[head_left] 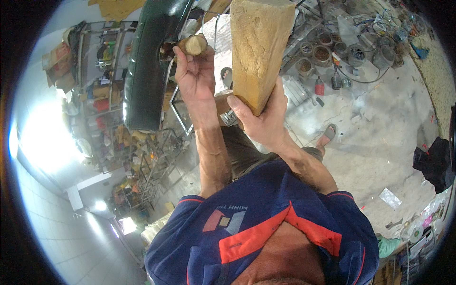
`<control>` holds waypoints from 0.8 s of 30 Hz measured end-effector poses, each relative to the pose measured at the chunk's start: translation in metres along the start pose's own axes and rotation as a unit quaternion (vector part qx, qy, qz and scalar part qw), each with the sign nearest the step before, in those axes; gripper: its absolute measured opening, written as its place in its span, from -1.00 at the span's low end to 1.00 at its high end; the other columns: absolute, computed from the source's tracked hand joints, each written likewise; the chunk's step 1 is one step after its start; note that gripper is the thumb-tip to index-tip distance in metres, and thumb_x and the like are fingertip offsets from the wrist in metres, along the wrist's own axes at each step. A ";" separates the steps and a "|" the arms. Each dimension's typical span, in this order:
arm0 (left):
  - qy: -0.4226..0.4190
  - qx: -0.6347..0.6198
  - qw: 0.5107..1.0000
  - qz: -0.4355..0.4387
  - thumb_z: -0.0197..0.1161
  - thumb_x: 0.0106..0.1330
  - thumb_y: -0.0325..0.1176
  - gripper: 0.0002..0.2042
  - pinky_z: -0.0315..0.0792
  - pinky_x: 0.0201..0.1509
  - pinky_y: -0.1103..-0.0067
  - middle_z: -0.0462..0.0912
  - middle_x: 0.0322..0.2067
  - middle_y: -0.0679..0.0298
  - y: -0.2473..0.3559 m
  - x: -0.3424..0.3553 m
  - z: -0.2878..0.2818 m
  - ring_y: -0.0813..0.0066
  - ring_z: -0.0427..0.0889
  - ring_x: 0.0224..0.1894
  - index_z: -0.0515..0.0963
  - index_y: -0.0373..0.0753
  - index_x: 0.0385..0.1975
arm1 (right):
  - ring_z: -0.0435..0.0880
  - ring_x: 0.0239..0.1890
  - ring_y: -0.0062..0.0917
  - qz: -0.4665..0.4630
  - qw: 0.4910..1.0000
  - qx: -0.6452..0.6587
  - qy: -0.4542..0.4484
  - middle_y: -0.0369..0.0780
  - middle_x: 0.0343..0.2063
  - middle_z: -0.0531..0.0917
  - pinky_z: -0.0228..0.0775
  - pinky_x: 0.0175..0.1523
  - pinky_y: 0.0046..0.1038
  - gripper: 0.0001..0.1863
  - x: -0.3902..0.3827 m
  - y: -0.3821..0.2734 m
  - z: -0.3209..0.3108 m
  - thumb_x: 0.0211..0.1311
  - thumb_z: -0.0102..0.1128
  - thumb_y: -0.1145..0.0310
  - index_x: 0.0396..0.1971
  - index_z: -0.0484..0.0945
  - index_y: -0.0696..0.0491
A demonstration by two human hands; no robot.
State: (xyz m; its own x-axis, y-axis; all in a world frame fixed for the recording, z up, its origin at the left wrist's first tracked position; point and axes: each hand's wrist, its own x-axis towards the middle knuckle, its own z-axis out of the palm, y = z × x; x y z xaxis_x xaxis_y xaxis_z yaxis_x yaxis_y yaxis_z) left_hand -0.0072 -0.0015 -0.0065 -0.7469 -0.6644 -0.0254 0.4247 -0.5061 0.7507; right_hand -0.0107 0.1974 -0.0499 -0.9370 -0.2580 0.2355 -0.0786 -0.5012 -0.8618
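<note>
Pale floor [368,128]; jars [356,55], red bottle [319,87] atop

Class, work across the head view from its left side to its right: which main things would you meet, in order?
Brown cardboard, dark green padded piece, the person's left hand, tapered wooden block, small red bottle, black cloth.

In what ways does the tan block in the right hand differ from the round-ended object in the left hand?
The tan block looks much larger than what shows of the round-ended object. The block narrows toward the right hand; the object shows a blunt, rounded end. Both look yellowish.
</note>
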 end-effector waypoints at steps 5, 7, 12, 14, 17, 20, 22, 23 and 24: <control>-0.008 0.034 0.999 0.006 0.30 0.57 -0.15 -0.63 0.64 0.21 0.26 0.75 0.05 0.00 -0.004 -0.004 0.004 0.18 0.72 0.12 0.59 -0.35 0.11 | 0.87 -0.21 -0.10 0.032 0.999 0.012 -0.005 0.04 -0.27 0.75 0.67 -0.20 -0.19 -0.35 0.001 0.005 -0.002 0.16 0.64 0.29 0.06 0.36 0.22; -0.023 0.011 1.000 0.001 0.31 0.56 -0.16 -0.64 0.64 0.20 0.26 0.75 0.04 0.01 -0.005 0.001 -0.002 0.18 0.72 0.11 0.61 -0.34 0.10 | 0.86 -0.21 -0.08 0.047 0.999 0.021 -0.009 0.05 -0.28 0.75 0.67 -0.20 -0.17 -0.35 0.001 0.006 0.001 0.16 0.64 0.29 0.05 0.36 0.22; 0.030 -0.040 0.999 0.019 0.34 0.53 -0.17 -0.67 0.62 0.20 0.22 0.75 0.04 0.03 0.003 0.011 -0.011 0.17 0.71 0.10 0.63 -0.31 0.08 | 0.74 -0.16 -0.58 0.059 0.997 0.010 -0.044 -0.14 -0.18 0.74 0.63 -0.09 -0.47 -0.43 -0.001 0.003 0.000 0.25 0.54 0.49 0.12 0.37 0.24; 0.037 -0.048 0.998 0.022 0.36 0.51 -0.19 -0.68 0.62 0.20 0.20 0.75 0.03 0.03 0.006 0.014 -0.013 0.16 0.71 0.09 0.64 -0.32 0.04 | 0.75 -0.16 -0.58 0.065 0.996 -0.006 -0.055 -0.13 -0.18 0.75 0.64 -0.09 -0.46 -0.43 0.000 -0.001 0.000 0.26 0.54 0.48 0.13 0.37 0.24; 0.054 -0.060 0.997 0.016 0.35 0.52 -0.21 -0.69 0.62 0.19 0.20 0.75 0.02 0.03 0.007 0.019 -0.012 0.15 0.71 0.09 0.65 -0.33 0.03 | 0.85 -0.24 -0.04 0.001 0.999 0.021 -0.029 0.06 -0.27 0.75 0.65 -0.23 -0.12 -0.36 0.003 -0.001 0.007 0.14 0.65 0.30 0.02 0.37 0.23; 0.011 -0.048 0.999 0.011 0.36 0.51 -0.23 -0.70 0.61 0.24 0.18 0.76 0.02 0.05 0.009 0.017 -0.012 0.16 0.71 0.12 0.65 -0.34 0.03 | 0.84 -0.28 -0.01 -0.021 0.999 0.006 -0.031 0.09 -0.29 0.74 0.63 -0.25 -0.09 -0.37 0.007 -0.011 0.011 0.13 0.64 0.31 -0.01 0.37 0.25; 0.036 -0.081 0.996 -0.005 0.37 0.50 -0.25 -0.70 0.60 0.29 0.17 0.76 0.02 0.06 0.014 0.022 -0.020 0.16 0.71 0.13 0.64 -0.36 0.04 | 0.86 -0.26 -0.23 -0.032 0.997 -0.046 -0.046 0.04 -0.27 0.77 0.66 -0.21 -0.25 -0.38 0.005 -0.007 0.013 0.18 0.61 0.36 0.05 0.37 0.25; 0.047 -0.096 0.994 -0.015 0.37 0.50 -0.26 -0.69 0.59 0.31 0.16 0.76 0.03 0.06 0.016 0.024 -0.018 0.16 0.72 0.14 0.63 -0.36 0.04 | 0.87 -0.24 -0.33 -0.038 0.995 -0.073 -0.051 0.02 -0.26 0.78 0.68 -0.19 -0.33 -0.39 0.004 -0.003 0.013 0.21 0.59 0.39 0.08 0.36 0.25; 0.043 -0.091 0.995 -0.021 0.38 0.50 -0.26 -0.69 0.58 0.33 0.15 0.76 0.03 0.07 0.017 0.023 -0.016 0.16 0.71 0.14 0.63 -0.37 0.05 | 0.84 -0.27 -0.21 0.003 0.991 -0.108 -0.078 0.07 -0.28 0.76 0.66 -0.20 -0.25 -0.38 0.005 0.004 0.016 0.16 0.62 0.35 0.04 0.37 0.26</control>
State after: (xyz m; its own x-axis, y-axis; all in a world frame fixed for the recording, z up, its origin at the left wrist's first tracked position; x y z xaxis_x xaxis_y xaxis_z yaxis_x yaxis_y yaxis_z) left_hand -0.0092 -0.0344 -0.0050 -0.7221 -0.6819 -0.1163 0.4859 -0.6197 0.6164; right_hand -0.0107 0.1809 -0.0451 -0.8749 -0.3933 0.2824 -0.1605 -0.3148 -0.9355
